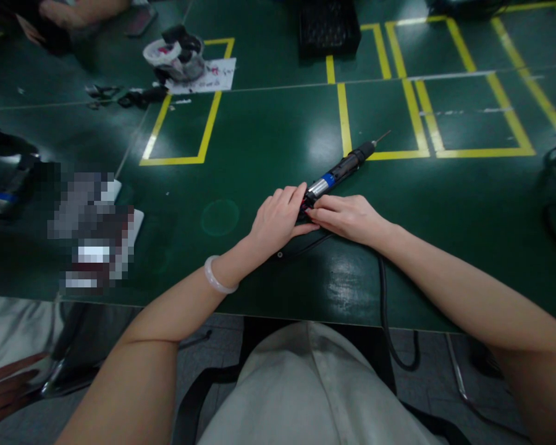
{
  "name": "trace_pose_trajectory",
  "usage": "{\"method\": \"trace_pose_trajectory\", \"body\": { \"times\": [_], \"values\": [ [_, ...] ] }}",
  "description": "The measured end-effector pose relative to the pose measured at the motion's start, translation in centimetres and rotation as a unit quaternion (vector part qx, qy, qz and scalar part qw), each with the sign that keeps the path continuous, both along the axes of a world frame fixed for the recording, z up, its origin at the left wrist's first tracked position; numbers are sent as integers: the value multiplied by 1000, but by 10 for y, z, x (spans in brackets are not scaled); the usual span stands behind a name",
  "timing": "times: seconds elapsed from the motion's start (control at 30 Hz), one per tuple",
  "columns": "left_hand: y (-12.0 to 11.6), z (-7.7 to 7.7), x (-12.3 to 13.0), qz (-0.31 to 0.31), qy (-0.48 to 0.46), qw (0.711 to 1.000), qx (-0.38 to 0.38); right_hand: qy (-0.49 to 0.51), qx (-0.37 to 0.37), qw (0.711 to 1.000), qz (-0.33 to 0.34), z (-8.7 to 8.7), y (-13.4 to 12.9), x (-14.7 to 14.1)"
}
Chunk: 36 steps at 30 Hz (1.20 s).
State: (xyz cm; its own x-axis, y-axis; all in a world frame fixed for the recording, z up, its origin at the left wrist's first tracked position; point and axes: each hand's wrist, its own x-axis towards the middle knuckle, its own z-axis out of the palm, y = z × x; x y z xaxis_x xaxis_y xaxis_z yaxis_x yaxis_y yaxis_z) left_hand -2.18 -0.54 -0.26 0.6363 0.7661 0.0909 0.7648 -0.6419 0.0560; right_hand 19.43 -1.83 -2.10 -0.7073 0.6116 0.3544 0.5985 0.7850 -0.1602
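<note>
An electric screwdriver (336, 173) lies slantwise on the green table, its thin bit pointing up and to the right. Its body is black with a silver and blue section. My left hand (280, 213) wraps over the rear end of the tool, fingers closed on it. Close beside it, my right hand (343, 216) pinches at the same rear end, where a bit of red shows. What exactly the right fingertips hold is hidden. From under the hands a black cable (383, 296) runs right and drops over the table edge.
A black crate (328, 28) stands at the back. Left of it, a plastic cup (180, 59) sits on white paper (220, 75). Another similar tool (4, 198) lies far left. Yellow tape (345, 123) marks the green table (269, 142). Other people's hands show at the left.
</note>
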Motion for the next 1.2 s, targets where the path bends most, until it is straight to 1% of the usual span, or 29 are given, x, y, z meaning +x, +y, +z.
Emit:
{"method": "trace_pose_trajectory", "body": {
  "times": [0.13,0.3,0.37,0.53,0.7,0.8,0.9,1.07,1.2],
  "values": [
    [0,-1,-1,-2,7,1000,4,19,8,1000,14,0,1,2],
    [-1,-5,-1,2,-8,1000,12,60,-23,998,11,4,-1,1],
    [-2,-5,1,9,-13,1000,8,72,-40,997,1,5,-3,0],
    [-1,-1,4,23,-17,1000,-4,125,-90,987,-52,5,-2,4],
    [12,-2,-1,33,-11,999,3,173,-110,975,-80,2,3,8],
    [28,-6,-7,56,-15,998,12,177,-116,973,-88,2,5,9],
    [50,-8,-16,97,-12,995,9,178,-125,972,-92,1,7,10],
    [101,-14,-38,160,-21,987,20,182,-137,967,-114,-3,12,15],
    [144,-18,-59,217,-29,975,24,183,-137,966,-116,-5,14,16]
  ]
}}
